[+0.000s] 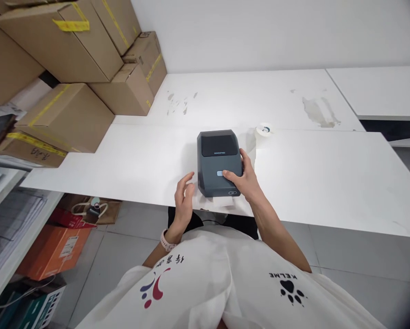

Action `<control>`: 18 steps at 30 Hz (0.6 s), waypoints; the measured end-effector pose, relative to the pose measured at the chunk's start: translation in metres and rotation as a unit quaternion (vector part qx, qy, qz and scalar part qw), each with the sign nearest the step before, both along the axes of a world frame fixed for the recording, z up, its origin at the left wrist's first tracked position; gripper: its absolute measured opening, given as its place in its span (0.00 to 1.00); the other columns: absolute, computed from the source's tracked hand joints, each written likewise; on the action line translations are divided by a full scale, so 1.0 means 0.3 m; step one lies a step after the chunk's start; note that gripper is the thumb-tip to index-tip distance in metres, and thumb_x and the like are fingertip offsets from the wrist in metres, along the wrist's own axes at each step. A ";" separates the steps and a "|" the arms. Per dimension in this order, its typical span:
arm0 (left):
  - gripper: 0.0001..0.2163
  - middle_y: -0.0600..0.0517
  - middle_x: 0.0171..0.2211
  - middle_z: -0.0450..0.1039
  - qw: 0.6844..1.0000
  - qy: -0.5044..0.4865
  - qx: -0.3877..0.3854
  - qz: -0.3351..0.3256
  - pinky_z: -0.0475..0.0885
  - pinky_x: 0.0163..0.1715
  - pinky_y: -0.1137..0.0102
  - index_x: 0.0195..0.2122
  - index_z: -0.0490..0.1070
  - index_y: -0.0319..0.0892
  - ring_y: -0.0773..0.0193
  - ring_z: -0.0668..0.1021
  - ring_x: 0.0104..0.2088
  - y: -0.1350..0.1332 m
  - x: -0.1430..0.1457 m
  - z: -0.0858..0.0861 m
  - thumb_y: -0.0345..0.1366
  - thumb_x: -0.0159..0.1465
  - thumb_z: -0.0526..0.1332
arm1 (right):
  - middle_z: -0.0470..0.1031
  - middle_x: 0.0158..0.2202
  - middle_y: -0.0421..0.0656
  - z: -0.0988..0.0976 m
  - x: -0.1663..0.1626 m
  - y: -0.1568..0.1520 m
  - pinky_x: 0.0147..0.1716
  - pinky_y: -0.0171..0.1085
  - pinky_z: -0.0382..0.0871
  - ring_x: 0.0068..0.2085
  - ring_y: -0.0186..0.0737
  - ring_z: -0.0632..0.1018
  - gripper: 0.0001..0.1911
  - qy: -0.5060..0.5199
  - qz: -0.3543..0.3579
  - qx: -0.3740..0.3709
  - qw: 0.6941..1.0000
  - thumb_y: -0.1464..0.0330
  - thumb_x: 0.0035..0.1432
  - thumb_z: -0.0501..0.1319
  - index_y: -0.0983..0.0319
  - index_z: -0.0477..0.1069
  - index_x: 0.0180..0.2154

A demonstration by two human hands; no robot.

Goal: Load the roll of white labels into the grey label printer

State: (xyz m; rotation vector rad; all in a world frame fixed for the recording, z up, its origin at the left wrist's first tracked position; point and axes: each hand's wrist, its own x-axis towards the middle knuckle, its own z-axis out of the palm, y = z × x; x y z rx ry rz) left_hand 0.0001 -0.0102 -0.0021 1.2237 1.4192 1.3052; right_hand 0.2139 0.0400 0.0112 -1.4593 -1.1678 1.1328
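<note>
A dark grey label printer (213,165) with a glossy black window and a pale button rests on the white table near its front edge. My right hand (247,179) grips its right side, the thumb on top by the button and the fingers along the side. Just off the printer's left front corner, my left hand (184,201) is raised, fingers apart and holding nothing. A white label slip (223,201) pokes out at the printer's front. Behind it to the right stands a roll of white labels (262,131), with a strip trailing towards the printer.
Taped cardboard boxes (71,114) are stacked on the table's left end against the white wall (259,34). Left of the table is a shelf (16,228) with papers. An orange box (55,249) stands low beside it. The table's front edge runs close to my body.
</note>
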 end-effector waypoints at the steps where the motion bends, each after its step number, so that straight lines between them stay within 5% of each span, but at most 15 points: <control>1: 0.23 0.50 0.70 0.66 1.000 0.002 -0.001 -0.027 0.66 0.67 0.61 0.65 0.69 0.52 0.56 0.68 0.69 0.000 0.020 -0.002 0.53 0.72 0.56 | 0.57 0.74 0.47 -0.005 0.007 -0.011 0.71 0.60 0.59 0.73 0.57 0.61 0.56 0.000 0.008 0.002 1.000 0.49 0.52 0.72 0.49 0.48 0.74; 5: 0.32 0.53 0.79 0.44 0.995 -0.017 -0.013 -0.102 0.51 0.76 0.59 0.75 0.50 0.52 0.55 0.51 0.78 -0.002 0.072 0.000 0.55 0.74 0.49 | 0.50 0.78 0.37 -0.023 0.023 -0.081 0.76 0.55 0.51 0.77 0.49 0.53 0.43 0.025 0.022 0.002 0.999 0.41 0.64 0.58 0.45 0.50 0.74; 10: 0.32 0.57 0.77 0.51 0.990 -0.045 0.070 -0.112 0.54 0.76 0.58 0.75 0.52 0.55 0.54 0.54 0.77 0.086 0.058 0.072 0.60 0.73 0.43 | 0.49 0.78 0.35 0.055 0.024 -0.087 0.75 0.58 0.50 0.77 0.51 0.52 0.42 0.020 0.006 0.074 0.997 0.37 0.64 0.53 0.42 0.49 0.74; 14: 0.32 0.55 0.74 0.59 0.989 -0.051 0.113 -0.084 0.54 0.75 0.54 0.73 0.53 0.58 0.51 0.57 0.76 0.218 0.037 0.128 0.62 0.72 0.46 | 0.62 0.73 0.41 0.189 0.041 0.036 0.72 0.60 0.56 0.73 0.57 0.63 0.39 -0.067 0.001 0.168 0.984 0.37 0.65 0.52 0.46 0.60 0.70; 18: 0.34 0.52 0.77 0.50 0.996 -0.001 0.039 -0.083 0.54 0.74 0.52 0.73 0.51 0.57 0.48 0.53 0.77 0.304 0.046 0.081 0.54 0.69 0.60 | 0.76 0.60 0.44 0.256 0.070 0.225 0.65 0.60 0.67 0.61 0.55 0.78 0.38 -0.095 -0.003 0.216 0.972 0.37 0.68 0.42 0.50 0.67 0.64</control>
